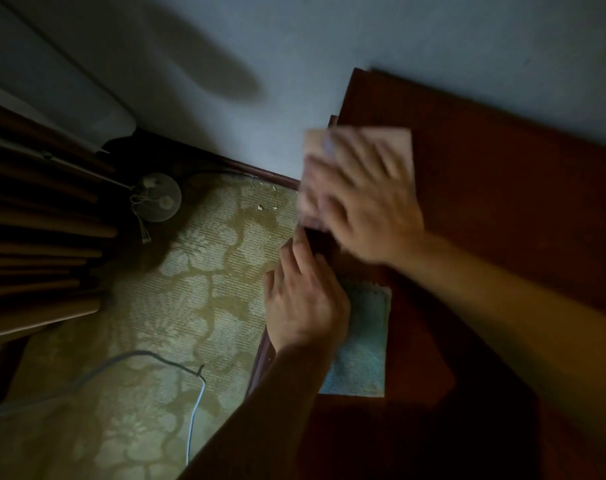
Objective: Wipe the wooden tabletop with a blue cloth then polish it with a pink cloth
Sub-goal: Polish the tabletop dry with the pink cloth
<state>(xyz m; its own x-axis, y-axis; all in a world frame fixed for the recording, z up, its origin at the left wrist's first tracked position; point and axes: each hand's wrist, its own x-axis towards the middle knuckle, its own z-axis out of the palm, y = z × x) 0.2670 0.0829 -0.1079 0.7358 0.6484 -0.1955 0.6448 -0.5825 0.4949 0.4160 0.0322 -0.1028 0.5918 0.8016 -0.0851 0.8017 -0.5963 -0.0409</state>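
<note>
The right hand lies flat on the pink cloth in the upper middle of the frame, with the fingers spread and straight, pressing the cloth onto the wooden tabletop. The hand is blurred, so the single fingers are not sharp. The cloth sits at the left edge of the tabletop, near its far corner by the grey wall.

Lower, in the centre of the frame, the left hand rests at the same table edge with the fingers stretched forward — it holds nothing that I can see. Just beside it, to the right and partly under the wrist, the blue cloth lies flat on the tabletop.

On the left side of the frame is a patterned carpet, with a thin cable lying across it at the lower left.
</note>
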